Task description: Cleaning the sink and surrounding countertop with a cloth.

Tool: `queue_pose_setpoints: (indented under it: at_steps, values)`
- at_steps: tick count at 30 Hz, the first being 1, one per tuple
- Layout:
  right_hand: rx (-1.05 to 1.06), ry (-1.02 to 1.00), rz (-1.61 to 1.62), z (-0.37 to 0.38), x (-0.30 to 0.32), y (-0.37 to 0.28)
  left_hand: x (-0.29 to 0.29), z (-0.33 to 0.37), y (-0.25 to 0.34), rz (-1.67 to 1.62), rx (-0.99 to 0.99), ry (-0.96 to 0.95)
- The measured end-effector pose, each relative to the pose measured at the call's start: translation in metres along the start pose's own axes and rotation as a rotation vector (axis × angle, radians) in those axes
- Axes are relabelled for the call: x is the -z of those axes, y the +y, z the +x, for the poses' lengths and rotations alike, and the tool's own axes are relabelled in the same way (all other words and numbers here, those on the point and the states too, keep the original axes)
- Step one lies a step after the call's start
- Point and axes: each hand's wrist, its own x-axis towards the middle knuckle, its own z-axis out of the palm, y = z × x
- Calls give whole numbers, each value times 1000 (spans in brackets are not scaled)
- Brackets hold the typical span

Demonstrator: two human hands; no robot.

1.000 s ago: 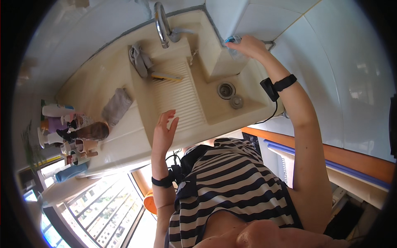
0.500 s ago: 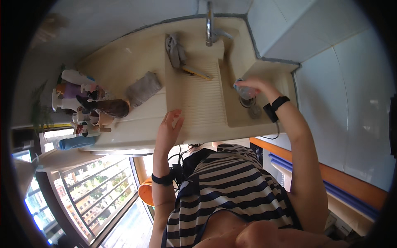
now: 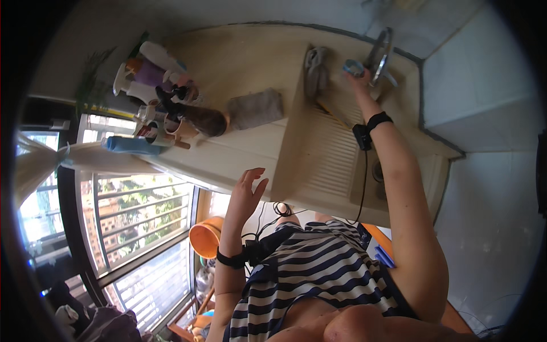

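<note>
At the back of the sink my right hand [image 3: 361, 84] is closed around a small clear container with a blue rim [image 3: 354, 68]. It is just left of the chrome faucet [image 3: 383, 48], above the ribbed washboard slope [image 3: 327, 157]. The container's lower part is hidden behind my fingers. My left hand [image 3: 248, 191] hangs near the sink's front edge with its fingers loosely bent and apart, holding nothing. A yellow-handled tool [image 3: 335, 116] lies on the upper washboard, beside a draped grey cloth [image 3: 316, 71]. A folded grey cloth [image 3: 256, 109] rests on the counter.
Several bottles stand at the left, among them a dark brown bottle [image 3: 202, 118] and a white pump bottle [image 3: 137, 85]. A blue bottle [image 3: 132, 145] is at the counter's left edge. A black cable [image 3: 364, 182] hangs from my right wrist; an orange bucket [image 3: 206, 237] stands below.
My right hand has carried the container from above the drain in the right basin up to the faucet side. My view has turned, shifting the sink rightward; my left hand stays empty.
</note>
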Motion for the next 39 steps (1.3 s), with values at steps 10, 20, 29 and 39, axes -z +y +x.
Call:
queue_pose_setpoints:
  at_steps: [10,20,29,39]
  values:
    - [277,11,-447,-62,-22,-15,9,10,-30,-44,54,44]
    - [555,-267,-384,-112,-105,-81,18,58,-26,2,-118,20]
    - [455,-659,-720,-229,-101,-98,46,52,-61,-106,-99,17]
    - [154,-927,-481,-220,-8,-233,107,80,-52,-117,-275,-77]
